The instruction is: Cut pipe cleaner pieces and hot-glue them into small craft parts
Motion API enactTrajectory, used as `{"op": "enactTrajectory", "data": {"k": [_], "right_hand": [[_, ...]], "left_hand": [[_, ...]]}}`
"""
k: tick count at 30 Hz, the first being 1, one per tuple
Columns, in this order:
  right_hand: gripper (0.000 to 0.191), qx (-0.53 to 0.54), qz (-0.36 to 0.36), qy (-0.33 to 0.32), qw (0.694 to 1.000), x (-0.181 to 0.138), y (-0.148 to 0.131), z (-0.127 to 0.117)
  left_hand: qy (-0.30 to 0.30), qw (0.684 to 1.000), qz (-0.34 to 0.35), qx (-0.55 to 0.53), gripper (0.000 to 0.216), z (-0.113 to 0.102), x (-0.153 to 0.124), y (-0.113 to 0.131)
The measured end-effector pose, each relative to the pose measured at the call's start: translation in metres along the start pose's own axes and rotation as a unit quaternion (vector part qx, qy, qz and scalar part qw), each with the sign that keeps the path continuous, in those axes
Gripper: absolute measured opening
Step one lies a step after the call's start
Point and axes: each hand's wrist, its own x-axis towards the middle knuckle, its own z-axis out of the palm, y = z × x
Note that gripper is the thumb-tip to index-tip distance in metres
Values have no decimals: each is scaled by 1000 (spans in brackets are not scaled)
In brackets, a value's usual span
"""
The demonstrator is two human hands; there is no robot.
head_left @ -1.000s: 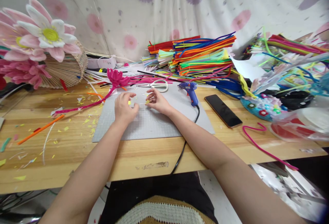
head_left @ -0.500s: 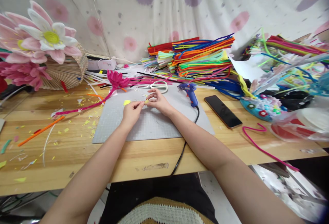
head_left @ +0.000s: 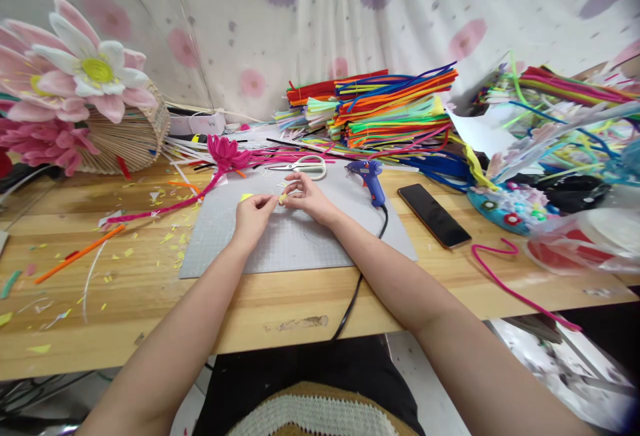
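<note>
Above the grey cutting mat, a small yellow piece, perhaps paper, sits between the fingertips of both hands. My left hand pinches it with thumb and forefinger. From the other side my right hand pinches it too, with its other fingers raised and apart. A yellow scrap lies on the mat, partly behind my left hand. Just beyond my right hand are white-handled scissors. A blue glue gun lies to the right, and a pink pipe-cleaner flower rests at the mat's back left.
Stacked bundles of coloured pipe cleaners fill the back. A phone and a bent pink pipe cleaner lie at the right. The glue gun's black cord runs over the table's front edge. Scraps and an orange stick lie left.
Both hands have shifted very slightly to the left with the yellow piece. My left hand now covers more of the yellow scrap.
</note>
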Motion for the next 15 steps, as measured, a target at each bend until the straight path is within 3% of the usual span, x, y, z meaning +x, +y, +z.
{"op": "enactTrajectory", "data": {"k": [7,12,15], "right_hand": [[50,5,-32,-9,999,1,-1,-4],[22,6,-42,170,985,5,-2,-12],[23,12,-5,178,984,5,-1,-10]], "left_hand": [[19,1000,-12,-4,26,-2,0,1],[32,999,-12,-6,27,-2,1,-1],[30,1000,-7,-7,27,-1,1,-1]]}}
